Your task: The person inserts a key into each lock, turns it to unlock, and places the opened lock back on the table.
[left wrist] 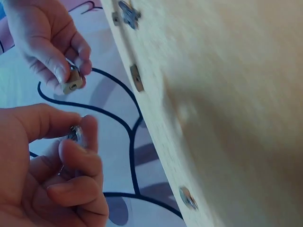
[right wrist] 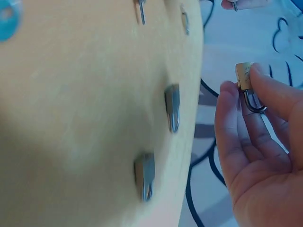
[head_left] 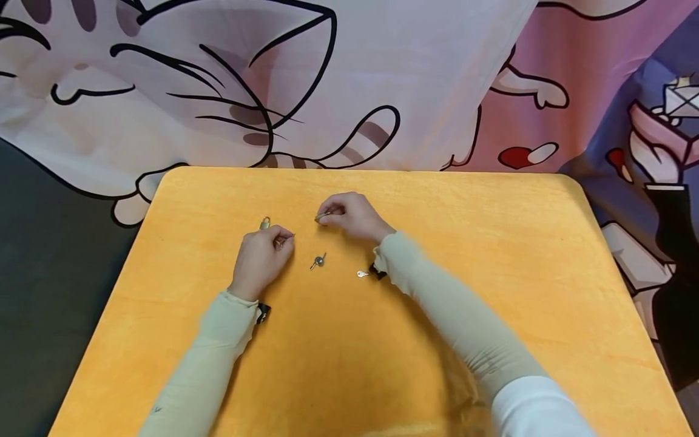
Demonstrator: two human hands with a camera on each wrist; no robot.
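Observation:
My left hand (head_left: 262, 258) hovers over the table, pinching a small silvery key (left wrist: 74, 134) between thumb and fingers. Opposite it, my right hand (head_left: 352, 215) holds a small brass padlock (right wrist: 245, 78) by its body, with the shackle toward the palm. The two hands are apart, key and padlock facing each other across a short gap. Just beyond the left hand lies another padlock (head_left: 264, 223). A pair of crossed keys (head_left: 318, 261) lies between the hands, and a single key (head_left: 363, 274) lies beside the right wrist.
Two more padlocks, one nearer (right wrist: 145, 176) and one farther (right wrist: 173, 108), lie on the yellow table (head_left: 491, 243) in the right wrist view. A cloth with cartoon cats (head_left: 426, 73) hangs along the table's far edge.

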